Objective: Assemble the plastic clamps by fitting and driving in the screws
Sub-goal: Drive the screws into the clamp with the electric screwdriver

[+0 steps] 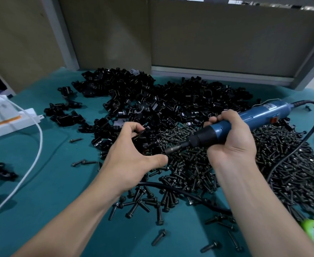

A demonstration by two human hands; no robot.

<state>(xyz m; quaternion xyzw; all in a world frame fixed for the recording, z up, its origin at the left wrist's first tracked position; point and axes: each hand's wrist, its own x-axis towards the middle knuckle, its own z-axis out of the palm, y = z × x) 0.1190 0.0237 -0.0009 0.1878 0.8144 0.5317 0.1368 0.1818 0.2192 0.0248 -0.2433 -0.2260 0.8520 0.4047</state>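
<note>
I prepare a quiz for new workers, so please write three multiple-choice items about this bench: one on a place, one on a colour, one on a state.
1. Where does the pile of dark metal screws lie, relative to the heap of black plastic clamp parts?
A) behind it
B) nearer the person
C) on a shelf

2. What colour is the body of the corded electric screwdriver?
A) blue
B) red
C) yellow

3. What does the right hand do?
A) lies flat
B) points upward
C) grips the screwdriver

1 B: the screws lie closer to the person.
2 A: its barrel is blue.
3 C: it wraps round the barrel.
</note>
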